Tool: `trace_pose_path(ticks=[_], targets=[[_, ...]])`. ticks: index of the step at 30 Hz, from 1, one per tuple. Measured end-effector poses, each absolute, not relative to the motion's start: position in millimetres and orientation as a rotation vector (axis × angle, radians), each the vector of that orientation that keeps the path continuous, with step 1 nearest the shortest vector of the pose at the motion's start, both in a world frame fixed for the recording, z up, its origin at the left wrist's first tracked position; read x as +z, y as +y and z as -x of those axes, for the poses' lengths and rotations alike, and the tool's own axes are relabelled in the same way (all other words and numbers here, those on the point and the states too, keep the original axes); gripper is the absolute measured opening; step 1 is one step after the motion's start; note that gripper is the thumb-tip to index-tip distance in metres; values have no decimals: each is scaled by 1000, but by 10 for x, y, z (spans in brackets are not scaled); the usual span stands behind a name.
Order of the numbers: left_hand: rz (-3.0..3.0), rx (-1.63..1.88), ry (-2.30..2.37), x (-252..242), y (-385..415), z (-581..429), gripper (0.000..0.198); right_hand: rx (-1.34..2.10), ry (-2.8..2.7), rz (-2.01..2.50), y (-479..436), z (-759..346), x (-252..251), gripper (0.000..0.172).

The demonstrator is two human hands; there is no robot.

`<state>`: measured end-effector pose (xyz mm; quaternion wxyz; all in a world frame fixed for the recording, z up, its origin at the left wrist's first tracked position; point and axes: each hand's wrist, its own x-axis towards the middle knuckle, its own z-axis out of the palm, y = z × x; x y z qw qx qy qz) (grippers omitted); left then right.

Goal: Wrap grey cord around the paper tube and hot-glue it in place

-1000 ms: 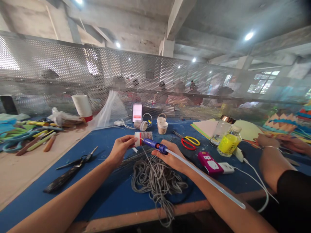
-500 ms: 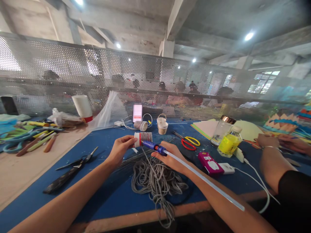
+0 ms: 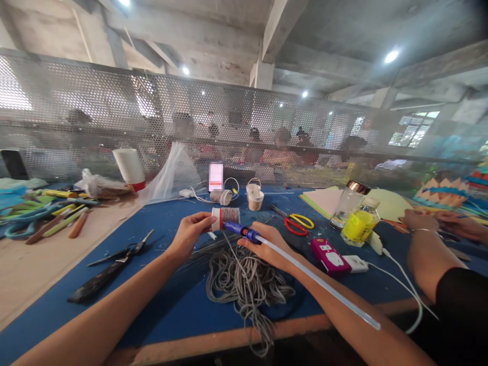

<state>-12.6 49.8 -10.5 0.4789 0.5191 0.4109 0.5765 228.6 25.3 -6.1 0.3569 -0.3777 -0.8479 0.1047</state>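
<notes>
My left hand grips the white rim of a paper cup lying on its side, its wall wrapped in grey cord beside a red band. A blue glue gun is in my right hand, its nozzle against the cup near the red band. From its back a long clear glue stick runs over my right forearm. Below the hands lies a loose heap of grey cord, with one strand rising towards the cup.
Black-handled scissors lie left, red-and-yellow scissors right. A magenta power bank, a yellow-labelled bottle and a glass jar stand right, near another person's hands. Behind are small baskets, a phone and stacked cups.
The cup and my left hand have shifted very slightly to the right. The rear end of the glue stick has moved a little left and up.
</notes>
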Motion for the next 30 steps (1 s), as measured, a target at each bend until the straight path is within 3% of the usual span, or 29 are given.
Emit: trace_pose_path(ticks=[30], targets=[[-1258, 1406, 1000, -105, 501, 123, 20, 217, -2220, 993, 253, -2296, -65, 37]])
